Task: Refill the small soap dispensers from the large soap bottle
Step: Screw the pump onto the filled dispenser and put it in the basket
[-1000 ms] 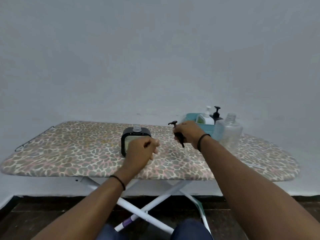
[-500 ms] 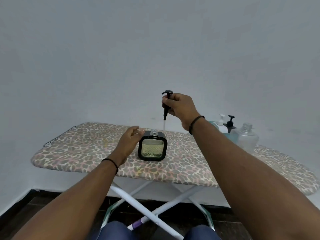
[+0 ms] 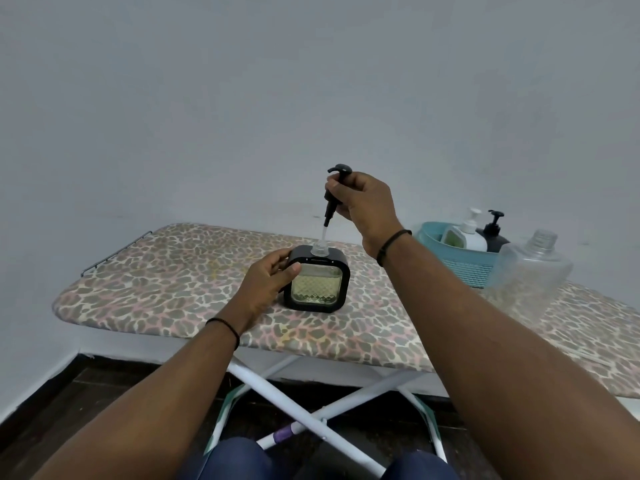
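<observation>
Above the square dispenser point(image 3: 317, 279) your left hand point(image 3: 266, 285) grips, lower the pump point(image 3: 333, 192) pinched in your right hand point(image 3: 363, 202) straight into its neck.

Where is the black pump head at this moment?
In the head view the black pump head is held in the right hand, above the open neck of the square black dispenser, which the left hand holds on the ironing board.

Leopard-print cover point(image 3: 166, 292) in tan, grey and pink; black square dispenser point(image 3: 317, 284) showing yellowish, diamond-textured glass; black pump point(image 3: 334, 190); teal basket point(image 3: 450, 261); clear big bottle point(image 3: 530, 275), possibly faintly tinted.
</observation>
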